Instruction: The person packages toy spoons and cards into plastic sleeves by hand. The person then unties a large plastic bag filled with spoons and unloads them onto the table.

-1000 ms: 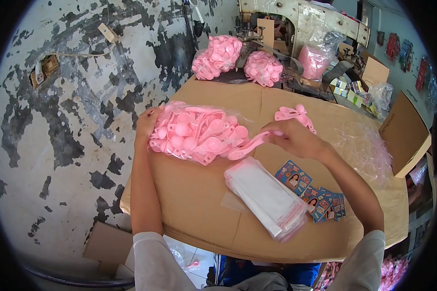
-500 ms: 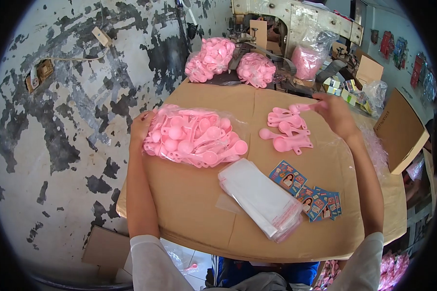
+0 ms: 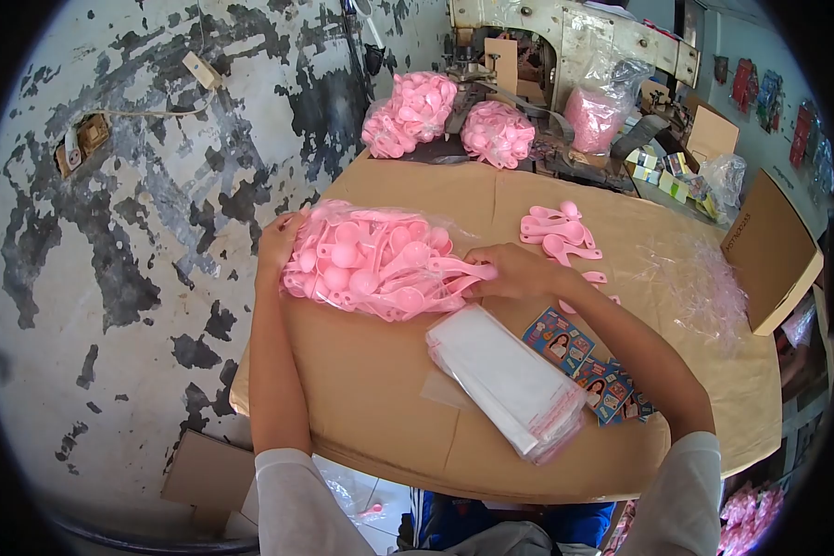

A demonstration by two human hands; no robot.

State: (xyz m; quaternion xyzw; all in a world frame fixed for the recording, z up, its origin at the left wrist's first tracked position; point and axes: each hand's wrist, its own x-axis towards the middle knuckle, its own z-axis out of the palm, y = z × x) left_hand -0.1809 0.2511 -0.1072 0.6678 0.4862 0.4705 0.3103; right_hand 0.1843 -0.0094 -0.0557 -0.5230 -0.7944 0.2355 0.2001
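Note:
A clear plastic bag full of pink measuring spoons (image 3: 371,259) lies on the brown-papered table. At its far left end, my left hand (image 3: 281,241) is closed on the bag's edge. My right hand (image 3: 514,271) is at the bag's right end, its fingers closed round a pink measuring spoon (image 3: 477,270) that sticks out there. Several loose pink measuring spoons (image 3: 565,243) lie to the right, some partly behind my right hand and forearm. Nearer me rest a stack of clear plastic sleeves (image 3: 505,380) and several printed cards (image 3: 560,339), partly covered by my forearm.
Bags of pink spoons (image 3: 499,134) stand at the table's far side, before a pale metal machine (image 3: 612,37). An open cardboard box (image 3: 774,250) and crumpled clear plastic (image 3: 704,287) are at the right. A peeling wall (image 3: 139,232) borders the left.
My right hand has come from the loose spoons at the far right to the bag's right end and grasped a spoon there. My left hand stays on the bag.

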